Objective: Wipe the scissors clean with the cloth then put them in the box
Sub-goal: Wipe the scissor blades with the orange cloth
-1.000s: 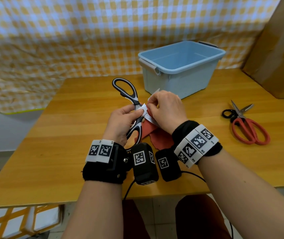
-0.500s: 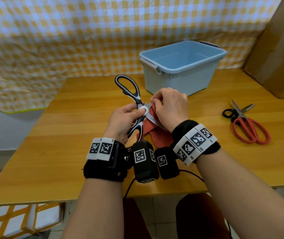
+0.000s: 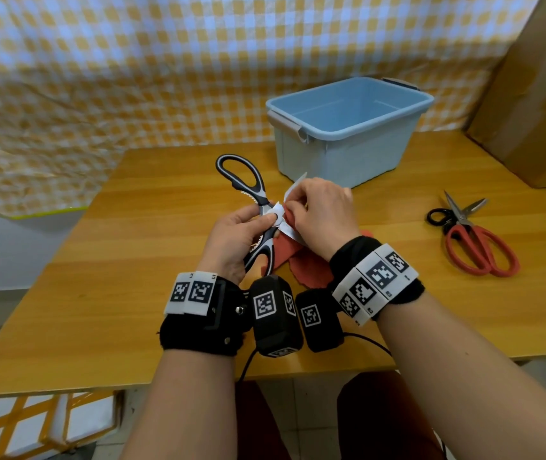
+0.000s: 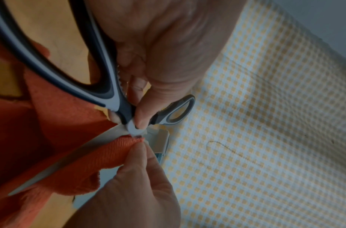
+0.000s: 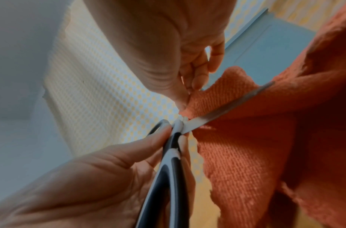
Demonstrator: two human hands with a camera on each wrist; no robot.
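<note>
We hold the black-and-grey scissors (image 3: 254,207) above the wooden tabletop (image 3: 132,267), their blades spread wide apart. Our left hand (image 3: 231,240) has its grip pinching them at the pivot, thumb tip on the round grey pivot cap, one handle loop pointing away toward the checked backdrop (image 3: 132,78) and the other lying under our palm. Our right hand (image 3: 323,215) has its grip pinching a fold of the orange cloth (image 4: 101,155) against a blade right beside the pivot; the rest of the cloth hangs down and trails onto the tabletop beneath our wrists. The light blue box (image 3: 348,127) stands open just beyond our hands, nothing visible inside it. A second pair of scissors with red handles (image 3: 474,240) lies well to the right on the tabletop, near a cardboard panel (image 3: 537,94).
</note>
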